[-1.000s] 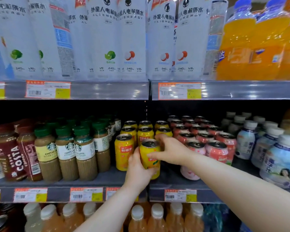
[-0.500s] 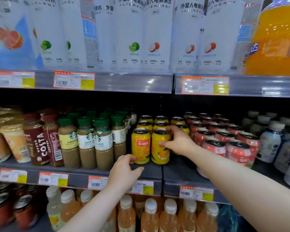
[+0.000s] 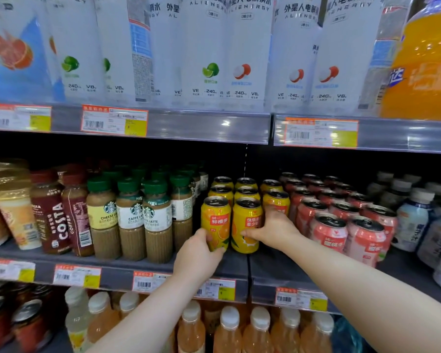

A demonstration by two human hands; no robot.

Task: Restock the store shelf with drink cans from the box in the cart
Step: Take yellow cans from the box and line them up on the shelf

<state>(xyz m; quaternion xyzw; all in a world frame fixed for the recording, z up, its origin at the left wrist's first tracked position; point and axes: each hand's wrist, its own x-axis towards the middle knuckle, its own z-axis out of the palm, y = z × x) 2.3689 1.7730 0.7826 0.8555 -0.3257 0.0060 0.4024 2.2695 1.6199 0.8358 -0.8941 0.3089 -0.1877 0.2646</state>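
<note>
Two yellow orange-drink cans stand side by side at the front of the middle shelf [image 3: 117,266]. My left hand [image 3: 197,256] grips the base of the left front can [image 3: 215,217]. My right hand [image 3: 271,229] wraps the right side of the right front can [image 3: 246,222]. More yellow cans [image 3: 246,192] stand in rows behind them. The box and the cart are out of view.
Pink cans [image 3: 329,230] crowd the shelf right of the yellow ones, with white bottles [image 3: 413,217] beyond. Starbucks bottles [image 3: 130,215] and Costa bottles [image 3: 50,217] stand to the left. Tall white bottles fill the shelf above; juice bottles [image 3: 229,329] sit below.
My left hand rose from the shelf edge and took hold of the left front can. My right hand stayed on the right front can. The view shifted slightly.
</note>
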